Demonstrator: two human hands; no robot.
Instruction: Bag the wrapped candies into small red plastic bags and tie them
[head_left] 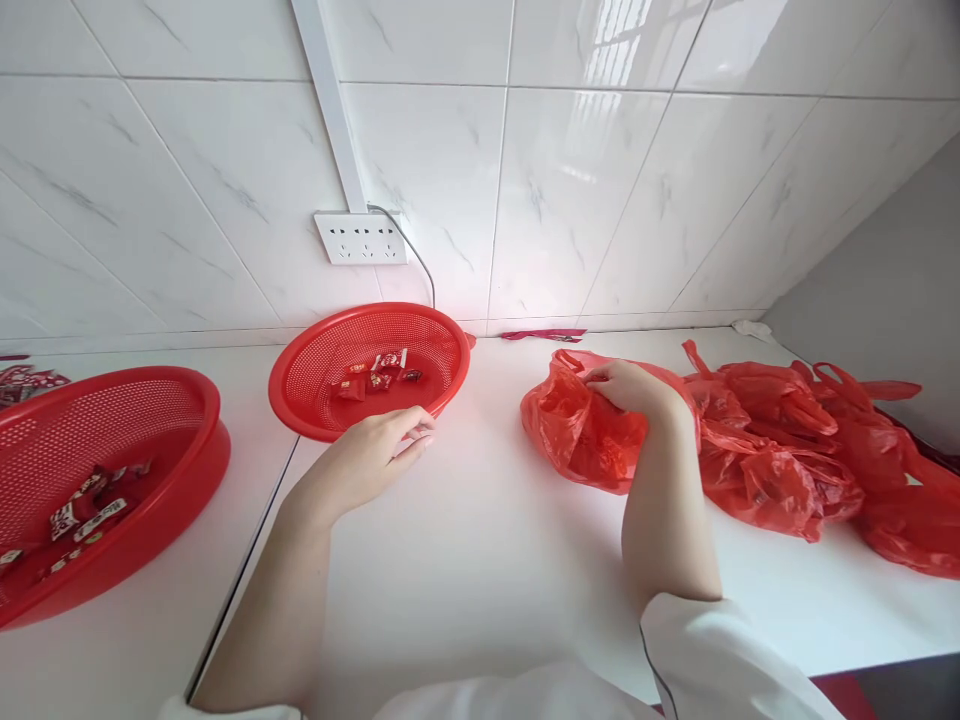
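We had the small basket (442,350) by the wall (600,200), sweets (379,378) in it, the large basket (172,500) left of it, the bags (780,450) to its right, all on the counter (487,560).

At the lower left of the frame the big basket (172,480) is cut off by the left edge, and the print on the sweets (82,510) in it, like that on the ones in the small basket (315,395), is too small to read. The left hand (375,455) covers part of the small basket's near rim, and whether its fingers pinch anything cannot be told. The right hand (637,390) has its fingertips partly sunk in the folds of the bag (577,435), whose contents are hidden, and the heap of bags (795,460) runs off the right edge.
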